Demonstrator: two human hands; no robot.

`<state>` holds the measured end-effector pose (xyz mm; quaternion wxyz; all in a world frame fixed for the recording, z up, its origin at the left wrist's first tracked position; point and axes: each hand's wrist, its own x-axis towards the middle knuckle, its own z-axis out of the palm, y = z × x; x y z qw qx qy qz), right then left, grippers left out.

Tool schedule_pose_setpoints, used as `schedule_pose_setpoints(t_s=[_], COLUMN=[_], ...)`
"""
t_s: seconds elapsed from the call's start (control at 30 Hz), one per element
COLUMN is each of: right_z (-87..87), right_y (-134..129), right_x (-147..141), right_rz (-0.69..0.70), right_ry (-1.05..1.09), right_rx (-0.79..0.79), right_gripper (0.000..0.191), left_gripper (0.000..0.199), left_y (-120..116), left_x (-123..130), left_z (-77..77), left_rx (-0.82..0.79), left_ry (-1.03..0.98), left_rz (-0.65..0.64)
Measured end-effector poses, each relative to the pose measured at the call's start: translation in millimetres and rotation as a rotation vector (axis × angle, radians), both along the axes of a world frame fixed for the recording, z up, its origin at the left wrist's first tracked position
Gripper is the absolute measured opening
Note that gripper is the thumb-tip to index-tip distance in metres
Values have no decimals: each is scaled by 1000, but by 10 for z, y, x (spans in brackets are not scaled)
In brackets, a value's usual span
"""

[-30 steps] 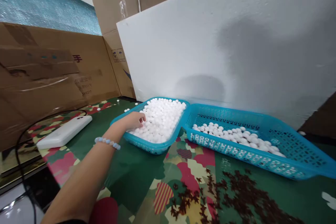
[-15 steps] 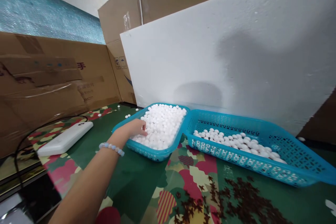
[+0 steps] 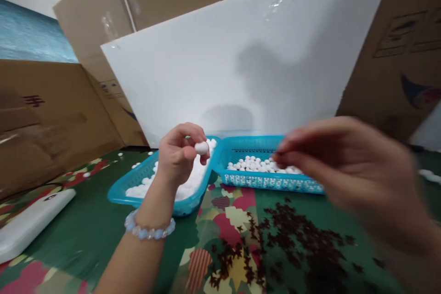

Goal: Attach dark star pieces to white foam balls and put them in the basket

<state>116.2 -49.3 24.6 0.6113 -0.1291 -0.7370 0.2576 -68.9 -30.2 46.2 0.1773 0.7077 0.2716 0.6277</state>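
Observation:
Between the thumb and fingers of my left hand (image 3: pixel 179 154) is a small white ball (image 3: pixel 201 148), raised in front of the left blue basket (image 3: pixel 119 195), which is full of white balls. My right hand (image 3: pixel 347 170), smeared by motion, is closed in a pinch in front of the right blue basket (image 3: pixel 272 183). Whatever its fingertips hold, if anything, cannot be made out. White balls (image 3: pixel 253 163) lie in that right basket, partly hidden by my right hand. Small dark brown star-like pieces (image 3: pixel 292 234) are scattered on the table below.
A white foam board (image 3: pixel 193 69) stands behind the baskets, with cardboard boxes (image 3: pixel 44 105) around it. A white oblong device (image 3: pixel 37 225) lies at the left on the patterned green tablecloth (image 3: pixel 99 229). A few loose white balls (image 3: pixel 135 165) lie beside the left basket.
My left hand has come up out of the left basket with a white ball. My right hand has entered from the right, pinched. The view has shifted to the right.

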Motion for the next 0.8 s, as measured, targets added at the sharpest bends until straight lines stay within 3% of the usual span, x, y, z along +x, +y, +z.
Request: schedule_pose_setpoints(t_s=[0.13,0.33,0.53,0.8], right_z=[36,-10,-32,-56], right_y=[-38,17,69,58], right_x=[-146,-170,-204,-229], right_rz=[127,198,248,183], right_ry=[10,21,118,173], right_rx=[13,-34,56,152], right_gripper=[22,21,20,21], left_gripper=[17,28,24,21], left_y=[-28,-74,-181,-180], left_x=[112,177,261,246], left_z=[-51,-85,-87,-110], left_rx=[-51,-138,-189,-132], left_ry=[-18,-57,-24,31], left_rz=[-309,-479,-544,-575])
